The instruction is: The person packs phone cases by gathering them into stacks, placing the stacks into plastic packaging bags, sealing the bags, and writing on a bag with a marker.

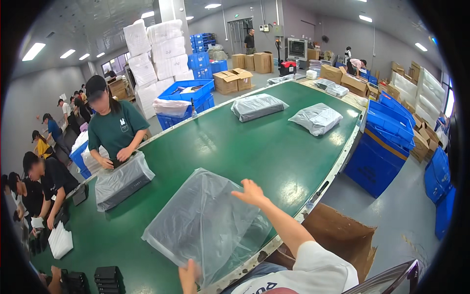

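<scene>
A clear plastic bag lies on the green conveyor belt right in front of me, with a flat dark box-like item inside it. Loose film spreads on the bag's right side. My right hand is at the bag's upper right edge, its visible fingers apart. At the bag's near edge is my left hand, partly smeared by motion, so its grip on the film is unclear. Across the belt, a co-worker's two hands are at another bagged dark box.
Two bagged items sit farther up the belt. Small black boxes and a white foam pouch lie at lower left. An open cardboard box and blue bins stand beside the belt at right.
</scene>
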`<state>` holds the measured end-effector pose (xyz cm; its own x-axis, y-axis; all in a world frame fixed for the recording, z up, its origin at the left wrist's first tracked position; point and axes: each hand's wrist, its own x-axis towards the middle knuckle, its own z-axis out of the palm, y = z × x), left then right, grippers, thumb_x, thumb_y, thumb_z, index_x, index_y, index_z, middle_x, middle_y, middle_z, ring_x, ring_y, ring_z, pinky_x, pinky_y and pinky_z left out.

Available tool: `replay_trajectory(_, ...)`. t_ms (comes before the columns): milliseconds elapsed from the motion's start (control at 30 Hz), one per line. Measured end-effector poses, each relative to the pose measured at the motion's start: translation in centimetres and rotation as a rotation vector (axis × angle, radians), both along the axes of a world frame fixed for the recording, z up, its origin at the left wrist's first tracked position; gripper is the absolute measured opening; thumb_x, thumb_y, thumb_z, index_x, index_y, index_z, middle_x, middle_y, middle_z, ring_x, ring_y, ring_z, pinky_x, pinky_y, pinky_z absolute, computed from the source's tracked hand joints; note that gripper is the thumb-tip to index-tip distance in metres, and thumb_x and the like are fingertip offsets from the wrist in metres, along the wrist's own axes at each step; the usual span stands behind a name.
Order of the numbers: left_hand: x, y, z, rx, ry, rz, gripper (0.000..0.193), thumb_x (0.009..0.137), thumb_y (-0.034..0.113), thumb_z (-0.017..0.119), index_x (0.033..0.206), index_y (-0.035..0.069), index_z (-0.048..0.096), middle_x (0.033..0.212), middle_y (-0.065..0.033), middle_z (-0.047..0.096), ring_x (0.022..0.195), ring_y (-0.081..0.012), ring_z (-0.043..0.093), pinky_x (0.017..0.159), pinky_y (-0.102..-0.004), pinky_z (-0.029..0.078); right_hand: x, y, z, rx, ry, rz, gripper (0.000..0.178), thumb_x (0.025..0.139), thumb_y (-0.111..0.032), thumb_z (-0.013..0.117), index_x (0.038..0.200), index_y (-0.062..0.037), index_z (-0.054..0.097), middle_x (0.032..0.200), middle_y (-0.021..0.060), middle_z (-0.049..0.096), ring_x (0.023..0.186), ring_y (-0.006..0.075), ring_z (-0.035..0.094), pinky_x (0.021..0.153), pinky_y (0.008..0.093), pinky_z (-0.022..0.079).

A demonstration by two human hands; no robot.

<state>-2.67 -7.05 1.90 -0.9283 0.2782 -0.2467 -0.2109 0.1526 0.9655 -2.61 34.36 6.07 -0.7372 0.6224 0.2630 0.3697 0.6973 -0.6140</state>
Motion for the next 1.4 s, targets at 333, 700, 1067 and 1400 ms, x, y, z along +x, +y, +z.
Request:
replay_trajectory(333, -3.9, -5.0, 9.1, 0.726, -0.322, -0.119, 0.028, 0.098, 0.023, 0.052, 0.114, 0.005, 0.065, 0.064, 0.0023, 0.05, 0.052, -0.0136, 0.048, 0.045, -0.0304, 0.041, -0.2, -1.1, 7.2, -1.26, 0.087, 0.548, 0.032, 0.09, -0.031, 0.071, 0.105, -0.0021, 0.069, 0.099, 0.0075, 0.07, 0.09, 0.016, 0.067, 0.085, 0.0333, 0.055)
replay_trajectory(700, -3.6, -8.4, 12.0, 0.246, 0.552, 0.339, 0.032, 0.094, 0.015, 0.051, 0.119, -0.001, 0.063, 0.099, -0.0062, 0.068, 0.084, -0.0131, 0.063, 0.071, -0.0199, 0.05, 0.1, -6.6, 12.4, -1.52, 0.084, 0.671, 0.032, 0.098, -0.025, 0.061, 0.112, 0.0031, 0.067, 0.106, 0.0101, 0.069, 0.086, 0.0123, 0.068, 0.071, 0.0297, 0.058)
replay_trajectory(1067, -8.9, -17.7, -2.3, -0.39, 0.052, 0.016, 0.022, 0.084, 0.022, 0.062, 0.088, 0.001, 0.068, 0.071, -0.0081, 0.063, 0.066, -0.0172, 0.063, 0.056, -0.033, 0.05, -1.9, -11.2, -7.1, -0.824, -0.117, 0.521, 0.021, 0.095, -0.031, 0.066, 0.095, -0.0098, 0.068, 0.076, -0.0066, 0.056, 0.063, 0.0054, 0.047, 0.053, 0.0244, 0.038)
replay_trajectory(1400, -1.0, -15.4, 0.3, -0.405, 0.179, 0.541, 0.028, 0.089, 0.024, 0.066, 0.1, -0.001, 0.061, 0.085, -0.0139, 0.066, 0.076, -0.0244, 0.064, 0.067, -0.0374, 0.049, 1.9, -3.5, 0.0, 0.345, -0.013, 0.232, 0.047, 0.082, -0.004, 0.069, 0.127, -0.0046, 0.056, 0.102, 0.0139, 0.062, 0.093, 0.0299, 0.06, 0.082, 0.0398, 0.048)
